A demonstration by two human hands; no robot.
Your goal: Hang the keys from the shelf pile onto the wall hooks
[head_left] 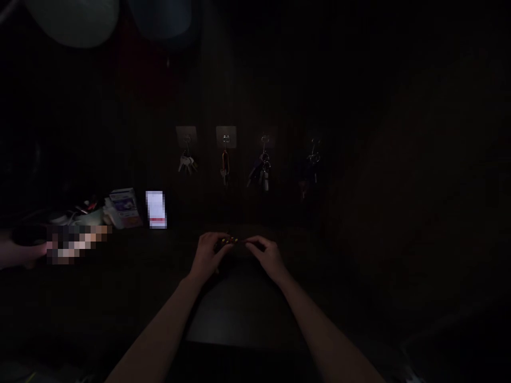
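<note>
A very dark room seen from a head-worn camera looking forward and down. Two bare forearms reach in from the bottom edge and meet at the centre over a dark table [239, 314]. The left hand [209, 254] and the right hand [266, 255] are curled inward with their fingertips nearly touching, pinching between them a small dark object with tiny yellow flecks [229, 242]; it is too dim to say what the object is, though both hands appear closed around it just above the table's far edge. On the wall behind, a row of four small adhesive hooks carries bunches of keys: a silver key bunch [186, 162] on the leftmost hook, a key with an orange fob [225, 165] next to it, a darker key bunch [261, 171] third, and a barely visible fourth bunch [313, 159] well to the right. To the left lie a pale printed cardboard box [124, 206] and a bright white card with a red stripe [155, 208]. Another person's hand [16, 252] enters at the far left edge. The likely risk is that the small object slips from the fingertips, since the poor light makes a tiny piece hard to see, and easy to lose on the dark surface.
</note>
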